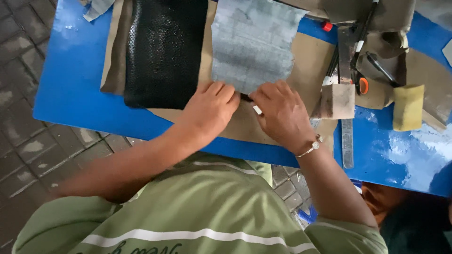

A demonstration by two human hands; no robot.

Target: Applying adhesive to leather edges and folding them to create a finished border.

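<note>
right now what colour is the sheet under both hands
Pale grey-blue sheet, faintly mottled; head view.

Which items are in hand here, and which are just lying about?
In hand: grey sheet, small dark piece, left hand, right hand.
Lying about: black perforated sheet, yellow sponge, wooden block, metal ruler.

Lighting is soft daylight, pretty even, no hard shadows anywhere. The blue table (70, 94) is the giveaway: its glossy top throws pale white glare at the far left corner and a bigger washed-out patch along its right end, just below the yellow sponge (407, 107). Under the table's near edge things go dim, and the corner beyond its right end is nearly black. Both hands look slightly soft. The green shirt (197, 211) nearest the camera is blurry.
</note>
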